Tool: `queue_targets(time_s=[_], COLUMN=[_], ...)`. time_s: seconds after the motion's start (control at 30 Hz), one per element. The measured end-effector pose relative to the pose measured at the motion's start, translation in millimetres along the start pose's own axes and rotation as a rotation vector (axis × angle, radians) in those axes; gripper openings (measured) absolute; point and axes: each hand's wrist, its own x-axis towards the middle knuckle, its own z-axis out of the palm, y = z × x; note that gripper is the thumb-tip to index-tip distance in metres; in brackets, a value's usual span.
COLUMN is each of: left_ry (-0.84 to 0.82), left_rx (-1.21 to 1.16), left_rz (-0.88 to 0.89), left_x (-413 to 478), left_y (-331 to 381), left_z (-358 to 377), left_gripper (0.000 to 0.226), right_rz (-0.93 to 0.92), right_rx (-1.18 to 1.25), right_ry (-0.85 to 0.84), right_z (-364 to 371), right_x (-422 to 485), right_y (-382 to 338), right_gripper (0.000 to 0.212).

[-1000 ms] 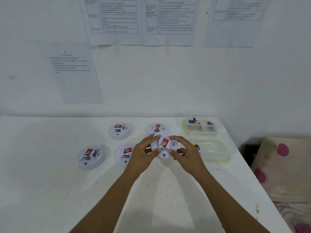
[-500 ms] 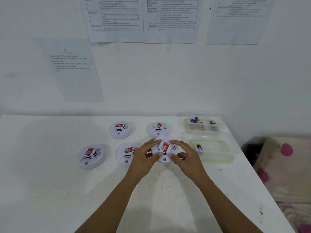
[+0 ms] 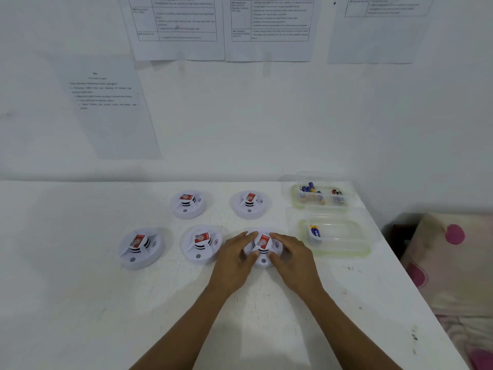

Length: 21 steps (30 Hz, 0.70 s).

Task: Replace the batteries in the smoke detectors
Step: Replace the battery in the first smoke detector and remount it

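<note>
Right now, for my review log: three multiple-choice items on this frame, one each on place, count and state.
1. Where is the detector both hands hold? A) front row, right end B) back row, left C) inside a container
2. How many detectors are on the table? A) three B) five C) seven
3. What are the hands doing? A) hanging idle B) each holding a battery C) gripping one detector

1 A: it ends the front row.
2 B: four other detectors lie left and behind.
3 C: left hand and right hand curl round its rim.
</note>
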Motion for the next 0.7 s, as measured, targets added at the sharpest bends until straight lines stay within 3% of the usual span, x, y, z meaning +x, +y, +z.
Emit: queue_targets(time_s=[0.17,0.3,0.43,0.57,0.63,0.7], left_ry=[0.018,0.027,0.027,0.198,0.158,-0.006], left_rx=[0.143,0.205,0.307,0.766,0.936,0.949], left_rz=[-0.018,-0.016,0.060,0.362,0.310,0.208], left_x=[12.2,8.0,4.1,11.0,15.4,16.7], left_y=[-3.8,-3.2,4.2,3.3,-14.3,-32.7], left_z=[6.6,10.5,6.2,-29.2,-56.9,-81.2], left_gripper=[0.040,0.043,0.055,0.046,0.050,0.059], right_rz=[0.005,0.032,0.021,-0.140,-0.268,-0.348], right_rx=[-0.030,-0.089,-0.151,-0.178,-0.213,-0.242], right_ry=[0.048,0.066,0.062,0.130,0.170,0.195], right_z=[12.7,18.2,17.1,12.5,11.1,10.8], right_x=[8.3,5.1,1.5,-4.6,-7.7,-11.2], right_y=[2.1,3.2,1.6,-7.8,-15.7,-22.3], right_gripper=[0.042,0.050,0.043,0.038,0.035,0.034])
